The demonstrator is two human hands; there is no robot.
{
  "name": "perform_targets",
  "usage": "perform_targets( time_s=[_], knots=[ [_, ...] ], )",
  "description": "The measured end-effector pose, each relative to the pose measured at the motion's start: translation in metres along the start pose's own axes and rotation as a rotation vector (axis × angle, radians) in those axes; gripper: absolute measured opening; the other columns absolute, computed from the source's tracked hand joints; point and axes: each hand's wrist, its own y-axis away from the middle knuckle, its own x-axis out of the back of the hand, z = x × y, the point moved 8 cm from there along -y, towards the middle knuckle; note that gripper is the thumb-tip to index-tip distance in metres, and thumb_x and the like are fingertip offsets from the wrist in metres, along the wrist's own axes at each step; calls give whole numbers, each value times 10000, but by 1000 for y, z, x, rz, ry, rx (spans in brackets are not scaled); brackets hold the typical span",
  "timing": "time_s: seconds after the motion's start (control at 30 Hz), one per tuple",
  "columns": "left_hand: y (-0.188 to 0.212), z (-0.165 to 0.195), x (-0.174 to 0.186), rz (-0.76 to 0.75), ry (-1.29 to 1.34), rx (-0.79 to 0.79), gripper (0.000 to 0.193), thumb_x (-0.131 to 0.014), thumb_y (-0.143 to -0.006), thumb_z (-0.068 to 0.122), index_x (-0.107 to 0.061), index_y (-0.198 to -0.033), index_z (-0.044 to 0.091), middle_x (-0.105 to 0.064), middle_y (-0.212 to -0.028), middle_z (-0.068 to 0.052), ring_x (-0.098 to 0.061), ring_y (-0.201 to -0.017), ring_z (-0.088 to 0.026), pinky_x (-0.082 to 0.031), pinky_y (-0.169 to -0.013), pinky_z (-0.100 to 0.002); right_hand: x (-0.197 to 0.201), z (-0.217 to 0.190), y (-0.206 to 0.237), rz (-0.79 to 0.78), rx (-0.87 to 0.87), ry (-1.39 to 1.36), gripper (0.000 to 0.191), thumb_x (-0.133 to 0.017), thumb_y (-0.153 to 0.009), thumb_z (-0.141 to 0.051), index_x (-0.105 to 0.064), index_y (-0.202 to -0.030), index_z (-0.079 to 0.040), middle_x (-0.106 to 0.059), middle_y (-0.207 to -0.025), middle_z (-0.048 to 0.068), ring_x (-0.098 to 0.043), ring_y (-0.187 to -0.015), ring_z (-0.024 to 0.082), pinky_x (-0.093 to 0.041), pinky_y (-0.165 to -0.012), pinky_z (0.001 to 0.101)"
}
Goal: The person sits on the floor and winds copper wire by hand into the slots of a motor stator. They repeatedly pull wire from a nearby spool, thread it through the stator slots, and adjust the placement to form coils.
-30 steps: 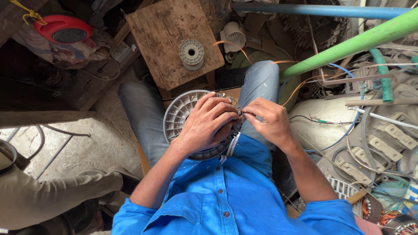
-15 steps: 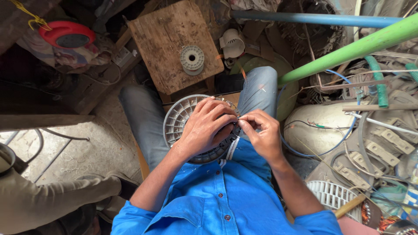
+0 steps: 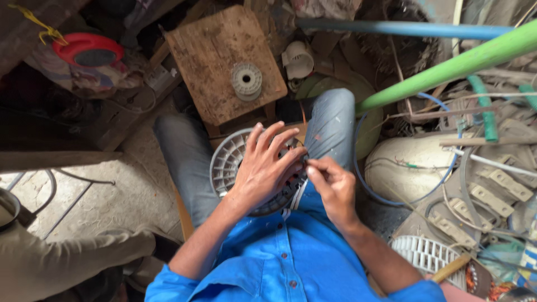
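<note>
A round, pale grey ribbed disc point(image 3: 232, 165), like the end cover of a fan motor, lies on the person's lap between the two knees in grey trousers. The left hand point(image 3: 263, 170) lies flat over the middle of it, fingers point(image 3: 278, 140) spread and pressing down, so most of the centre is hidden. The right hand point(image 3: 333, 190) sits just beside the disc's right edge, with thumb and forefinger pressed together in a pinch on something very thin, perhaps a strand of wire; it is too small to tell for sure.

The disc looks stiff and fairly light for its width, probably moulded plastic or thin cast metal with open ribs. Those ribs give good purchase at the rim, but they look as if they could crack if levered hard, so a flat palm over the hub and a grip on the outer ring seems the safe hold. Anything thin pinched at the edge is likely soft, easily kinked and easily snapped, and wants a light pull along its length.

Ahead of the knees stands a worn wooden stool point(image 3: 207, 61) with a small pale spool point(image 3: 246, 80) on it. A green pipe point(image 3: 447, 70) slants across the right.
</note>
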Motion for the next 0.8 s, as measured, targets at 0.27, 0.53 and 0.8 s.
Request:
perform_targets(
  time_s=[0.27,0.53,0.8],
  knots=[
    [8,-5,-1,115,7,180,348,-753,-913,257,-641,-1227,159,-533,-1388,-95,-482,-1339,-324,-389,-1081,-519,-6,4,-4,-4,48,-74,150,-688,-961,33,-735,-1099,70,-626,-908,-15,-501,-715,16,-383,-607,182],
    [10,-2,11,156,-68,196,337,-761,-863,228,-687,-1191,211,-547,-1387,-56,-479,-1333,-317,-356,-1090,-548,-21,-10,-18,-90,104,-11,149,-703,-953,19,-747,-1090,57,-630,-925,-2,-557,-799,37,-442,-704,189],
    [5,-7,8,106,-38,183,348,-744,-927,227,-685,-1269,196,-562,-1410,-39,-474,-1364,-293,-323,-1149,-559,-11,-24,-22,-126,163,178,151,-724,-941,-17,-754,-1079,36,-588,-872,-16,-493,-759,29,-398,-661,196]
  ],
)
